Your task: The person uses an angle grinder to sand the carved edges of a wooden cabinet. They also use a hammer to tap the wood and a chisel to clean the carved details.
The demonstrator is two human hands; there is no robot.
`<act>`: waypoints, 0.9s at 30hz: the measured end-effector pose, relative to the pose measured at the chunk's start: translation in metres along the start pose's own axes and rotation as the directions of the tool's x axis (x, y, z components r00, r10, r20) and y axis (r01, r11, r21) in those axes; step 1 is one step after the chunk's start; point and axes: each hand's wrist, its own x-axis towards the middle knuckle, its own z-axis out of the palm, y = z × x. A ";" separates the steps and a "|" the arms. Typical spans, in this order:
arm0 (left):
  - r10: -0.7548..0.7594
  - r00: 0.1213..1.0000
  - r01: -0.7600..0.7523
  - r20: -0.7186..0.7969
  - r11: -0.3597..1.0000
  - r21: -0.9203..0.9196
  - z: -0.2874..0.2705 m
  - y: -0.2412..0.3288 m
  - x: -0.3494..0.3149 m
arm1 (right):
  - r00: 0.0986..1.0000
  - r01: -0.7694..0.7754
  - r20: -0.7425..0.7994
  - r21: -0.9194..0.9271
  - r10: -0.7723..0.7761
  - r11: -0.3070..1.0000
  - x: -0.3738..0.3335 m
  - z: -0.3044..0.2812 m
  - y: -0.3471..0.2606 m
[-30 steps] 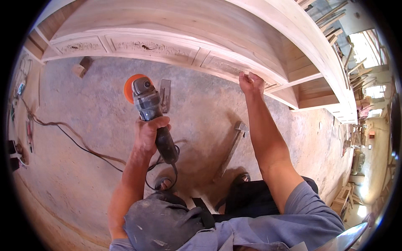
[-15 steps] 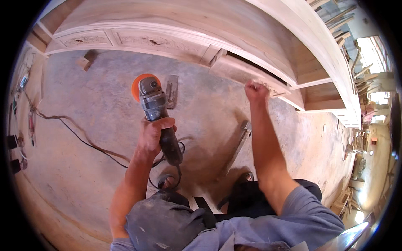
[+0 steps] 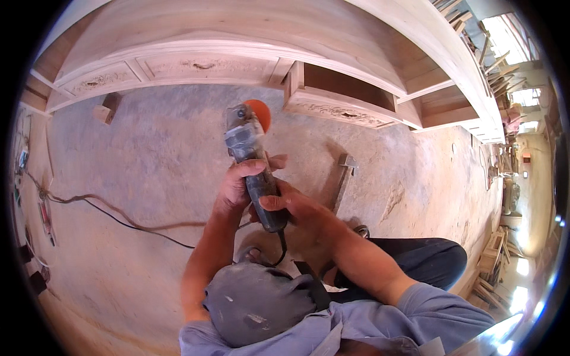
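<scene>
Both hands are closed around an angle grinder with a grey head and a dark body. My left hand wraps its middle, thumb across the top. Lower down, my right hand grips the rear of the body, near where the cord leaves it. The orange disc faces right, toward a pulled-out drawer with a carved front. It appears apart from the wood. The drawer belongs to a long, pale wooden cabinet across the far side.
On the floor, a long-handled tool with a metal head lies right of my hands. A wooden block sits by the cabinet at left. The power cord trails leftward. Wood pieces are stacked along the right.
My right hand has left the drawer and now grips the grinder's rear. The drawer stands further out. The grinder has shifted right, its disc turned from left to right.
</scene>
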 end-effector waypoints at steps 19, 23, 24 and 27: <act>-0.206 0.945 0.298 -0.253 0.859 0.415 -0.021 0.045 0.032 | 0.922 0.167 -0.352 -0.020 -0.163 0.986 0.074 0.020 0.020; -0.209 0.951 0.289 -0.228 0.859 0.423 -0.023 0.041 0.035 | 0.837 0.205 -0.492 -0.120 -0.238 0.971 0.067 0.028 0.019; -0.194 0.954 0.280 -0.227 0.847 0.452 -0.023 0.041 0.037 | 0.825 0.219 -0.513 -0.096 -0.237 0.971 0.068 0.031 0.018; -0.196 0.938 0.336 -0.285 0.716 0.612 -0.020 0.046 0.048 | 0.798 0.222 -0.549 -0.115 -0.248 0.968 0.080 0.025 0.024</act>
